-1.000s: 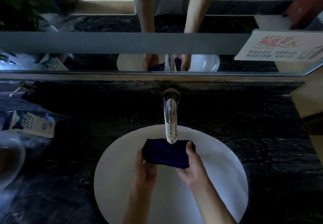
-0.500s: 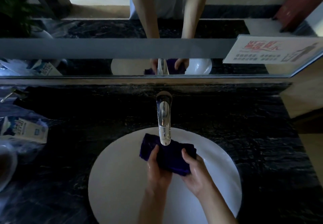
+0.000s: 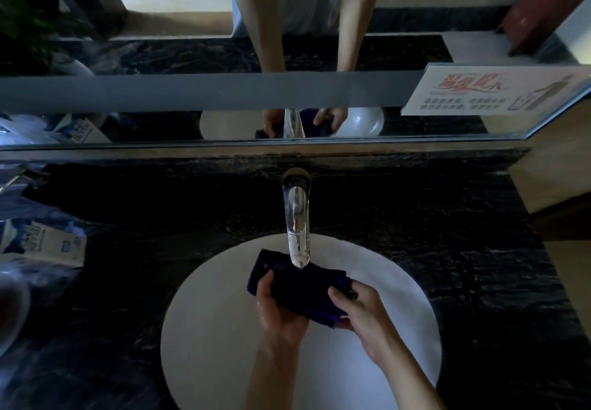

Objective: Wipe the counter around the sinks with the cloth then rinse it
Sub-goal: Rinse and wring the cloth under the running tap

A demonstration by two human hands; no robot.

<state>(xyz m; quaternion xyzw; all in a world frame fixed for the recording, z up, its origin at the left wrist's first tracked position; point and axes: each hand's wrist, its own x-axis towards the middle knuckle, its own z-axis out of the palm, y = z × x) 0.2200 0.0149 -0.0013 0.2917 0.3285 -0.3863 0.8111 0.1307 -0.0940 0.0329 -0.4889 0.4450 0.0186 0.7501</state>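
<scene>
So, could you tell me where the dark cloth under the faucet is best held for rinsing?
Probably by its two short ends, from the near side, as the left hand and right hand grip it: the cloth is bunched lengthwise, leaving its middle exposed beneath the faucet.

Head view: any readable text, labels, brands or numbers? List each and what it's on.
Nothing can be quoted with confidence.
Sign on the mirror, upper right: red heading and grey lines of characters, too blurred to read.
Carton on the counter, left: blue print and a small logo, too blurred to read.
Carton's reflection in the mirror: also unreadable.
Cloth, faucet, sink: no text visible.
</scene>
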